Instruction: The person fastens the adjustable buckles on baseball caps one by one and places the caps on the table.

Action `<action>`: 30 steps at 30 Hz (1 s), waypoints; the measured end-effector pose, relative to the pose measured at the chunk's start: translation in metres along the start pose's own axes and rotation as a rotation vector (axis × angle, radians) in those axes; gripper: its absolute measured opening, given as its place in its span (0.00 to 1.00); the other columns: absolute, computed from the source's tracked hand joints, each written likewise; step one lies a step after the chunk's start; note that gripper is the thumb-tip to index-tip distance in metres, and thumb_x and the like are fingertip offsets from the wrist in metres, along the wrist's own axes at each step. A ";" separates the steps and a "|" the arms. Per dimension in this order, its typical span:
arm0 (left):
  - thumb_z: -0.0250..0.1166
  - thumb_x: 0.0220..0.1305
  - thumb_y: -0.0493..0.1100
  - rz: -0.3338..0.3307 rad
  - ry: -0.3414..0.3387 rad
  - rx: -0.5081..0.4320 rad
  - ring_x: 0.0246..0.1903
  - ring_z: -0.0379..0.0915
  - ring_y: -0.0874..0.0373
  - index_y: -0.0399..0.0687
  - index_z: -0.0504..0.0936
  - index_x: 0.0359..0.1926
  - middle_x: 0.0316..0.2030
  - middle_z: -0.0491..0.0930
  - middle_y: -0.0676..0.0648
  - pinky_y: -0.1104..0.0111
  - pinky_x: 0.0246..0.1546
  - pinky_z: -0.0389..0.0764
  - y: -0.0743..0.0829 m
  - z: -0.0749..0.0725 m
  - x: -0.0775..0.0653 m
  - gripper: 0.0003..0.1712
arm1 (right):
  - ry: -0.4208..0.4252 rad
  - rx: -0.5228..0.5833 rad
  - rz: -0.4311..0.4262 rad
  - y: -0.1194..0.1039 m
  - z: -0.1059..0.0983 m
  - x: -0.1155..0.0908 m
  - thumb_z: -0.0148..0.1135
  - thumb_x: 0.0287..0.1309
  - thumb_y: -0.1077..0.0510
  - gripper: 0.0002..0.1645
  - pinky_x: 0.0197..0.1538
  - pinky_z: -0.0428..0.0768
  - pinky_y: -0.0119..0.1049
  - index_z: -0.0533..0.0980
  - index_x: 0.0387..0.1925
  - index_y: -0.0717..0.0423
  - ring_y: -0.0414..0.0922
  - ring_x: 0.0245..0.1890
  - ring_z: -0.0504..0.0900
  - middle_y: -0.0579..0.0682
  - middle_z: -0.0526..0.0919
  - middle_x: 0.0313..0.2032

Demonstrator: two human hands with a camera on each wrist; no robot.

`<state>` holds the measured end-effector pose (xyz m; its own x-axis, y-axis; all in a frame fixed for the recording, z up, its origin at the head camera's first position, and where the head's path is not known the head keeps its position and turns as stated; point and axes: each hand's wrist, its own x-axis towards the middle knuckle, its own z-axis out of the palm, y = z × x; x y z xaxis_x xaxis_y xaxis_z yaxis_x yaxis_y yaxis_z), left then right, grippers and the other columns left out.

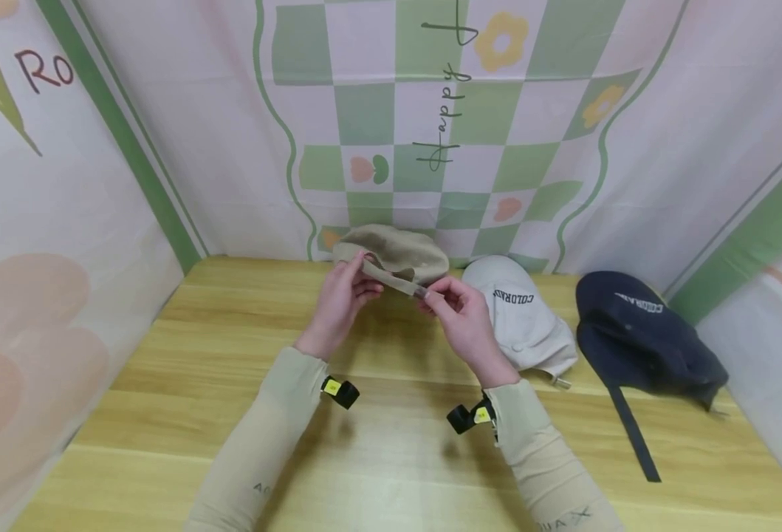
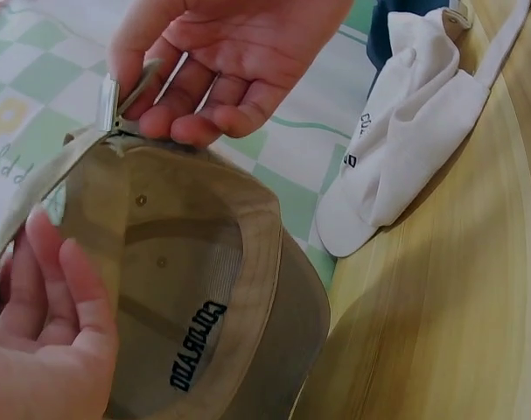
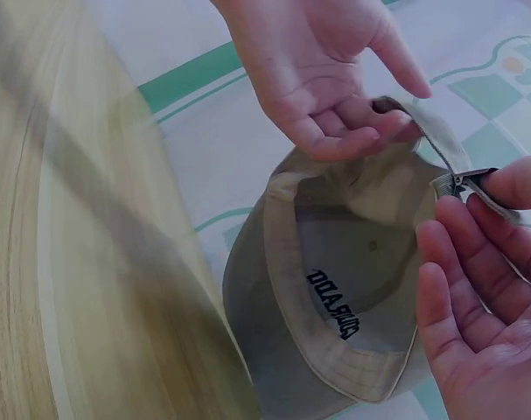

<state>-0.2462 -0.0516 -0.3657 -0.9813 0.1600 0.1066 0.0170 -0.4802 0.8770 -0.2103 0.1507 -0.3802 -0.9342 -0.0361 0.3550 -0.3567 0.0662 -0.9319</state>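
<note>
A khaki baseball cap (image 1: 391, 247) is held over the back of the table, its hollow inside and dark COLORADO lettering showing in both wrist views. My left hand (image 1: 337, 299) holds the back strap (image 1: 391, 279) near its left end, fingers curled against the band. At the strap's other end, my right hand (image 1: 460, 314) pinches the metal buckle (image 3: 477, 177) between thumb and fingers. A loose strap end (image 3: 510, 215) pokes out past the buckle. The cap's brim points away from me, mostly hidden in the head view.
To the right lies a pale grey cap (image 1: 520, 318) with dark lettering. Beyond it is a navy cap (image 1: 643, 340), its strap hanging loose across the wooden table (image 1: 184, 384). A patterned cloth (image 1: 364, 111) rises along the table's back edge.
</note>
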 end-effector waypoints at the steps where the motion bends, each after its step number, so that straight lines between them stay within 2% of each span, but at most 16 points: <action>1: 0.53 0.81 0.45 0.007 0.024 0.000 0.26 0.76 0.58 0.43 0.78 0.39 0.29 0.82 0.49 0.69 0.35 0.81 0.000 -0.001 0.001 0.14 | 0.002 -0.001 -0.002 0.000 0.000 0.000 0.58 0.69 0.69 0.06 0.39 0.83 0.32 0.76 0.37 0.72 0.48 0.35 0.83 0.65 0.83 0.35; 4: 0.56 0.79 0.45 0.031 0.084 -0.008 0.25 0.76 0.60 0.44 0.83 0.35 0.28 0.82 0.49 0.71 0.33 0.81 -0.001 -0.004 0.002 0.16 | 0.008 0.003 -0.004 0.000 -0.002 0.001 0.58 0.70 0.69 0.05 0.39 0.82 0.32 0.76 0.37 0.71 0.49 0.35 0.83 0.67 0.82 0.35; 6: 0.57 0.79 0.44 0.047 0.100 -0.005 0.25 0.76 0.60 0.45 0.84 0.33 0.30 0.82 0.50 0.72 0.32 0.81 -0.002 -0.006 0.002 0.16 | 0.017 0.007 -0.011 0.001 -0.003 0.002 0.58 0.70 0.68 0.05 0.38 0.82 0.31 0.75 0.37 0.70 0.48 0.35 0.83 0.67 0.82 0.35; 10: 0.58 0.78 0.41 0.075 0.108 0.012 0.25 0.76 0.62 0.47 0.86 0.33 0.33 0.85 0.50 0.73 0.32 0.80 -0.004 -0.009 0.003 0.15 | 0.031 0.037 -0.042 0.001 -0.004 0.003 0.58 0.70 0.70 0.05 0.38 0.81 0.30 0.74 0.37 0.71 0.44 0.35 0.81 0.63 0.80 0.36; 16: 0.58 0.78 0.40 0.093 0.117 0.069 0.26 0.76 0.63 0.46 0.85 0.35 0.36 0.85 0.50 0.74 0.33 0.81 -0.006 -0.010 0.002 0.13 | 0.016 0.065 -0.087 -0.002 -0.002 0.003 0.54 0.69 0.74 0.07 0.37 0.79 0.29 0.68 0.32 0.73 0.47 0.35 0.77 0.58 0.76 0.40; 21: 0.58 0.78 0.39 0.096 0.108 0.087 0.27 0.76 0.62 0.44 0.84 0.36 0.34 0.83 0.50 0.74 0.34 0.81 -0.007 -0.010 0.002 0.12 | 0.010 0.041 -0.082 -0.002 -0.002 0.002 0.53 0.68 0.75 0.10 0.40 0.77 0.29 0.66 0.29 0.72 0.46 0.36 0.76 0.58 0.74 0.42; 30: 0.59 0.77 0.40 0.098 0.105 0.097 0.27 0.76 0.62 0.43 0.84 0.37 0.34 0.83 0.50 0.73 0.34 0.81 -0.007 -0.011 0.001 0.11 | 0.001 0.026 -0.068 -0.002 -0.002 0.002 0.52 0.67 0.76 0.10 0.47 0.76 0.34 0.66 0.28 0.70 0.49 0.43 0.75 0.59 0.74 0.43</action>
<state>-0.2493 -0.0576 -0.3765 -0.9886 0.0233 0.1490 0.1271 -0.4028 0.9064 -0.2110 0.1529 -0.3776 -0.9078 -0.0388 0.4175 -0.4188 0.0376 -0.9073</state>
